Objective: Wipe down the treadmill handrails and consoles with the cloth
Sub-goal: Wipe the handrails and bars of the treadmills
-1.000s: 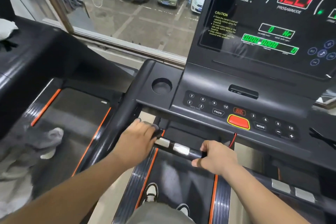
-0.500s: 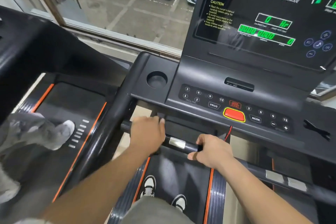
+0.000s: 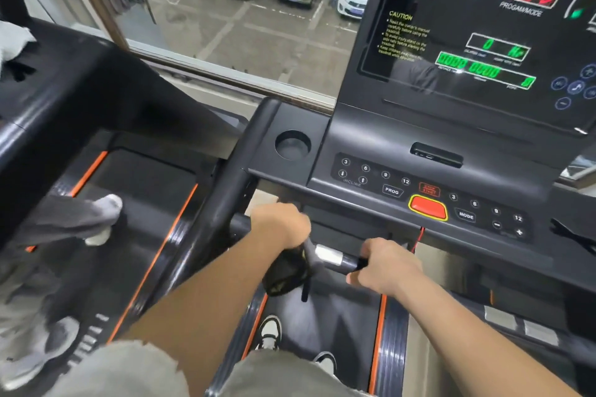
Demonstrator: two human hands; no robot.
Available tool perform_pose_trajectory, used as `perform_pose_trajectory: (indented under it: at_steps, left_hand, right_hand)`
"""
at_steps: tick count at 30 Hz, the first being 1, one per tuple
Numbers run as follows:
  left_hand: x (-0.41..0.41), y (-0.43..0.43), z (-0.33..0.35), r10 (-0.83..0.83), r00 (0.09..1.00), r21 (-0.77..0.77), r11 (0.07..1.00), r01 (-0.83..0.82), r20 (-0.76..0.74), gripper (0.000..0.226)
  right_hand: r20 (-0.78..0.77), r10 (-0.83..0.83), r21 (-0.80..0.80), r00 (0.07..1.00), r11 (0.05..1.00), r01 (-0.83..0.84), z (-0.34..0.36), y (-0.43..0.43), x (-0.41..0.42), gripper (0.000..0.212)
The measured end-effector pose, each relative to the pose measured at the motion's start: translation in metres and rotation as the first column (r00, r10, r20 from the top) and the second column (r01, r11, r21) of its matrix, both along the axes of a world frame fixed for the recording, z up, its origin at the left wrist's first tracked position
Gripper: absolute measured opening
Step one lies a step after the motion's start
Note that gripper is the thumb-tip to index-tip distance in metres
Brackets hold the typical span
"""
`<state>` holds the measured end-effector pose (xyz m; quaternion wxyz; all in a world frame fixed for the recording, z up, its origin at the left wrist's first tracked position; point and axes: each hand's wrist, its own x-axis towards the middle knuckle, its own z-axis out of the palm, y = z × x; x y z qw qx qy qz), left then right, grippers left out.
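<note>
A black front handrail (image 3: 350, 263) with a silver sensor plate (image 3: 328, 255) runs under the treadmill console (image 3: 380, 145). My left hand (image 3: 280, 225) grips the bar's left part, fingers curled over it. A dark cloth (image 3: 285, 272) hangs from under that hand. My right hand (image 3: 385, 264) grips the bar just right of the silver plate. The lit display panel (image 3: 467, 42) stands above the button row with its red stop button (image 3: 427, 207). The thick left side rail (image 3: 219, 219) slopes down towards me.
A round cup holder (image 3: 293, 144) sits left of the buttons. On the neighbouring treadmill (image 3: 145, 177) to the left, another person's legs and shoes (image 3: 103, 219) are moving. A white cloth (image 3: 13, 42) lies on that machine's console. A window (image 3: 225, 26) is ahead.
The dark cloth now shows hanging below my left hand, which has crept a little right along the bar. The neighbour's foot has stepped forward. My right hand keeps its grip.
</note>
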<state>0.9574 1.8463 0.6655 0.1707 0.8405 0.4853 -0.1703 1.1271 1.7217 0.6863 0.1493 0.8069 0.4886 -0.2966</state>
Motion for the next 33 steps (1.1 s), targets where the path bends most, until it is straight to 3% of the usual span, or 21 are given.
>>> perform_pose_trajectory:
  at_steps: [1, 2, 4, 5, 8, 10, 14, 17, 21, 22, 24, 27, 29, 31, 33]
  left_hand:
    - [-0.007, -0.018, -0.005, -0.066, 0.996, 0.195, 0.979, 0.052, 0.066, 0.018]
    - [-0.019, -0.038, -0.013, -0.088, 0.986, 0.286, 0.957, 0.045, 0.14, 0.014]
    - [-0.045, -0.068, -0.038, -0.18, 0.929, 0.368, 0.929, 0.052, 0.322, 0.028]
    - [-0.059, -0.073, -0.05, -0.227, 0.912, 0.384, 0.919, 0.085, 0.341, 0.041]
    - [-0.09, -0.056, -0.063, -0.343, 0.909, 0.453, 0.867, 0.209, 0.236, 0.057]
    - [-0.1, -0.035, -0.054, -0.31, 0.93, 0.442, 0.875, 0.197, 0.198, 0.05]
    - [-0.094, -0.01, -0.033, -0.18, 0.982, 0.45, 0.882, 0.14, 0.049, 0.04]
    - [-0.06, 0.007, -0.013, -0.243, 0.955, 0.273, 0.92, 0.282, -0.17, 0.036]
    - [-0.032, 0.03, -0.01, -0.263, 0.93, 0.007, 0.962, 0.274, -0.255, 0.037]
    - [-0.034, 0.029, -0.014, -0.292, 0.927, 0.011, 0.953, 0.303, -0.236, 0.037]
    - [-0.049, 0.012, -0.024, -0.322, 0.945, 0.194, 0.925, 0.327, -0.058, 0.032]
    - [-0.084, -0.023, -0.04, -0.333, 0.922, 0.469, 0.858, 0.209, 0.199, 0.031]
    - [-0.094, -0.029, -0.049, -0.306, 0.928, 0.458, 0.87, 0.182, 0.212, 0.041]
    - [-0.081, -0.019, -0.033, -0.264, 0.958, 0.391, 0.898, 0.202, 0.11, 0.046]
    - [-0.058, 0.005, -0.014, -0.16, 0.985, 0.212, 0.967, 0.142, 0.068, 0.04]
  right_hand:
    - [0.005, 0.04, -0.002, 0.999, 0.999, -0.04, -0.001, 0.003, -0.002, 0.057]
    - [-0.021, 0.072, 0.009, 0.997, 0.997, -0.072, -0.003, 0.008, -0.005, 0.065]
    - [-0.133, 0.082, 0.035, 0.988, 0.996, -0.078, -0.007, 0.019, -0.012, 0.089]
    - [-0.165, 0.085, 0.034, 0.983, 0.996, -0.08, -0.008, 0.024, -0.019, 0.091]
    - [-0.071, 0.19, 0.086, 0.979, 0.979, -0.184, -0.013, 0.034, -0.04, 0.052]
    - [0.003, 0.203, 0.113, 0.979, 0.973, -0.202, -0.016, 0.035, -0.045, 0.043]
    - [-0.049, 0.121, 0.089, 0.991, 0.989, -0.116, -0.016, 0.04, -0.04, 0.045]
    - [-0.079, 0.067, 0.066, 0.995, 0.996, -0.062, -0.014, 0.044, -0.041, 0.048]
    - [-0.089, 0.015, 0.052, 0.996, 0.999, -0.01, -0.01, 0.046, -0.043, 0.05]
    - [-0.09, 0.009, 0.048, 0.996, 0.999, -0.005, -0.009, 0.046, -0.044, 0.05]
    - [-0.084, 0.012, 0.043, 0.996, 0.999, -0.008, -0.007, 0.045, -0.046, 0.052]
    - [-0.083, 0.003, 0.045, 0.997, 0.999, 0.0, -0.006, 0.045, -0.047, 0.053]
    - [-0.088, -0.009, 0.045, 0.996, 0.999, 0.013, -0.005, 0.045, -0.048, 0.051]
    - [-0.082, -0.01, 0.044, 0.997, 0.999, 0.014, -0.003, 0.045, -0.049, 0.05]
    - [-0.068, -0.011, 0.046, 0.998, 0.999, 0.015, -0.003, 0.043, -0.05, 0.049]
